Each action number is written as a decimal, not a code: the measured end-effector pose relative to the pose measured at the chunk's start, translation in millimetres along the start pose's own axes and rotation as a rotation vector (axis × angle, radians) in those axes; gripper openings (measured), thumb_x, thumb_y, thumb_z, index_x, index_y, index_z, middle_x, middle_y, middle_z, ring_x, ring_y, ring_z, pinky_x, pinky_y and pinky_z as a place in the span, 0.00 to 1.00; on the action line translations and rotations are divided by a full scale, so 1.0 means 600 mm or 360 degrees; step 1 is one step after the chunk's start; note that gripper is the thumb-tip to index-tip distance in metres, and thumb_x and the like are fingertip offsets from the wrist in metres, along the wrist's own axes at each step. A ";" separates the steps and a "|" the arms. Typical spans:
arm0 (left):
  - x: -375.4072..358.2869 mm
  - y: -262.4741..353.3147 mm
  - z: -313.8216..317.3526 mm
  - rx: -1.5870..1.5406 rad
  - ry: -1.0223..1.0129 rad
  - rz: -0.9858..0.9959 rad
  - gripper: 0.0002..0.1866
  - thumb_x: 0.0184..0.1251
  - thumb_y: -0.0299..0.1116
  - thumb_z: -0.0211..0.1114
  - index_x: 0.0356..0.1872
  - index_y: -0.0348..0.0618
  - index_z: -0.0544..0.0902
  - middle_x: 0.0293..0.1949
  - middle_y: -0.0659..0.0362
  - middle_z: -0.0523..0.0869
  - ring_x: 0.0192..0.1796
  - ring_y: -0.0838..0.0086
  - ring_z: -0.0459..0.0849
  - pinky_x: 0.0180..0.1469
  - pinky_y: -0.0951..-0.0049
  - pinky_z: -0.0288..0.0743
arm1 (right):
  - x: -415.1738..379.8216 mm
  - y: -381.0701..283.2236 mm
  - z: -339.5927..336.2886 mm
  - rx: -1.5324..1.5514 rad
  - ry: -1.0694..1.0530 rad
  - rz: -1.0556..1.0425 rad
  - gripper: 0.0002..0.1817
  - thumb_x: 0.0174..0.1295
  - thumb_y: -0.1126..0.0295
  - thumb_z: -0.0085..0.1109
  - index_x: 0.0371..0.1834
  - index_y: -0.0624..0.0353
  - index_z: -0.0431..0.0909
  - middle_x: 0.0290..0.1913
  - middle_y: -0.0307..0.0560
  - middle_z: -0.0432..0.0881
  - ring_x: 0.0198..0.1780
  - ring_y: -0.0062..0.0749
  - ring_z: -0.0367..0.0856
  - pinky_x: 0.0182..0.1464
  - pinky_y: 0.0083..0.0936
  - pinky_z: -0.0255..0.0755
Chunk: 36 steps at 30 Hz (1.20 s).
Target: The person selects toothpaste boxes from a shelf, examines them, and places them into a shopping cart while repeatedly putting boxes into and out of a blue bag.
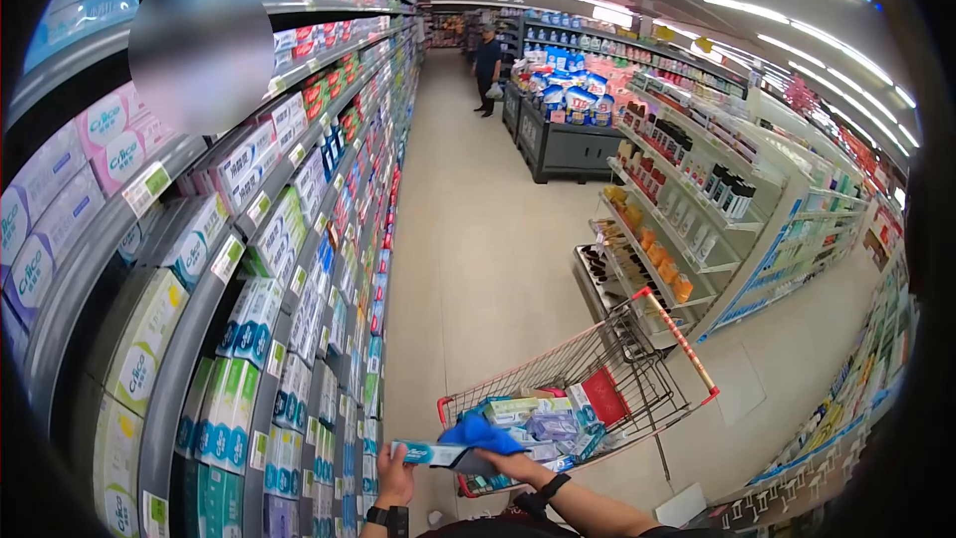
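My left hand (395, 476) is closed on one end of a teal and white toothpaste box (428, 453). A blue cloth (485, 434) lies against the box's other end, gripped in my right hand (510, 464); those fingers are partly hidden by it. Just beyond both hands stands a wire shopping cart (705, 379) with red trim. Inside it is a pile of boxes and packs (550, 426), several of them teal, white and purple.
Tall shelves (164, 418) packed with boxed toothpaste run along my left. A low display shelf (697, 239) stands to the right, with a dark bin (563, 146) of blue and white packs behind it. Farther down the tiled aisle (468, 229) stands a person (487, 65).
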<state>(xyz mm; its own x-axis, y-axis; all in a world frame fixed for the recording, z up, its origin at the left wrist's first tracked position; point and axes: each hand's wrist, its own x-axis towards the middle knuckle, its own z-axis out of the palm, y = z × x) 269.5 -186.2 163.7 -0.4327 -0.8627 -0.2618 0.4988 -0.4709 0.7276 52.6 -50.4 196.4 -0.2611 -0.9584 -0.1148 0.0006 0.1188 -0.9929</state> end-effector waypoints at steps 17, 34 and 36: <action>-0.015 -0.051 0.136 0.0341 -0.0329 -0.0163 0.30 0.74 0.53 0.60 0.63 0.39 0.67 0.53 0.53 0.81 0.54 0.65 0.81 0.58 0.64 0.77 | 0.056 -0.024 0.063 -0.0049 -0.0036 -0.0047 0.33 0.74 0.52 0.53 0.73 0.65 0.63 0.70 0.57 0.71 0.71 0.41 0.68 0.73 0.32 0.60; -0.017 -0.036 0.218 0.0145 -0.0739 -0.0694 0.32 0.76 0.56 0.55 0.64 0.38 0.69 0.55 0.53 0.81 0.57 0.64 0.81 0.60 0.62 0.76 | 0.048 -0.156 -0.016 0.0342 0.0677 -0.0063 0.12 0.71 0.67 0.59 0.50 0.64 0.81 0.43 0.46 0.86 0.46 0.32 0.83 0.53 0.29 0.76; -0.011 -0.033 0.219 0.0145 -0.0710 -0.0629 0.32 0.76 0.57 0.55 0.65 0.38 0.69 0.55 0.53 0.81 0.57 0.63 0.81 0.61 0.61 0.76 | 0.041 -0.159 -0.029 0.0366 0.0550 -0.0060 0.16 0.73 0.63 0.56 0.54 0.64 0.80 0.51 0.47 0.84 0.54 0.36 0.80 0.61 0.32 0.72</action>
<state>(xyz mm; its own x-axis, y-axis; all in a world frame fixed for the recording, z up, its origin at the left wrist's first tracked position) 163.7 -146.9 234.2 -0.8554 -0.4554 -0.2467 0.1777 -0.7055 0.6860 29.3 -80.6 288.7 -0.5735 -0.8130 -0.1005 0.1905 -0.0131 -0.9816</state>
